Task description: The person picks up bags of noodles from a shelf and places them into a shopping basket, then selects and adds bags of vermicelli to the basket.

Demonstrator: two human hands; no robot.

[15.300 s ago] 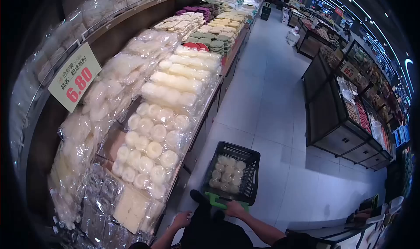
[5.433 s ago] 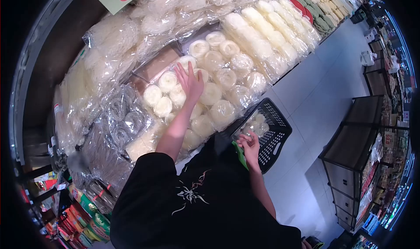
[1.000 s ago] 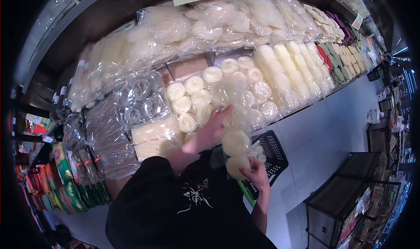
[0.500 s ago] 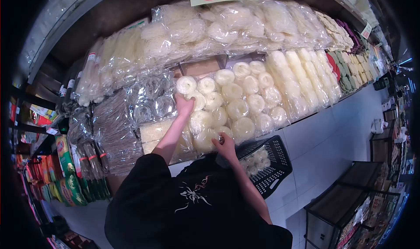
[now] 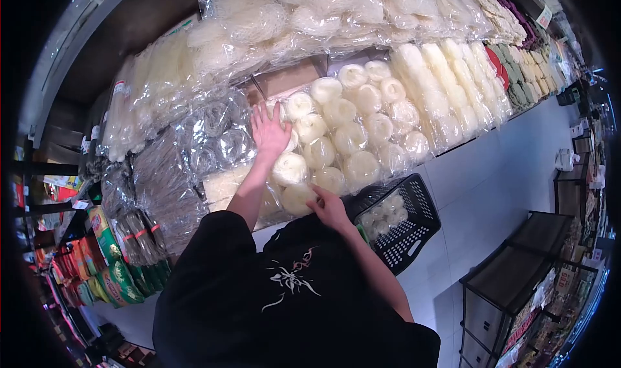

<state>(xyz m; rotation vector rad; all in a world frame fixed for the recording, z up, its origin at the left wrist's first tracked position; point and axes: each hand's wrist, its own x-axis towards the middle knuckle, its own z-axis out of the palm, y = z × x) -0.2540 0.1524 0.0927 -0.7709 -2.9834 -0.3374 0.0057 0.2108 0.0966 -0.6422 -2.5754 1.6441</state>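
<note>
Clear plastic packs of round, pale dried noodle nests (image 5: 350, 139) lie in rows on the display. My left hand (image 5: 270, 133) is open, its fingers spread over the far part of the leftmost pack, covering some nests. At that pack's near end, my right hand (image 5: 328, 209) is closed, thumb and fingers curled at the plastic beside the nearest nest (image 5: 297, 198). Its fingertips are partly hidden. Just right of my right hand, a black perforated basket (image 5: 414, 229) holds a pack of small pale nests (image 5: 386, 218).
Grey noodle packs (image 5: 223, 132) and flat pale blocks (image 5: 223, 187) lie left of the nests. Long pale noodle packs (image 5: 446, 86) lie to the right, with bagged noodles (image 5: 310, 18) heaped behind. A dark shelf unit (image 5: 511, 264) stands on the tiled floor at lower right.
My left hand has gone from gripping at the nests to lying spread on the pack, slightly farther up. My right hand stays at the near end. The view has shifted a little.
</note>
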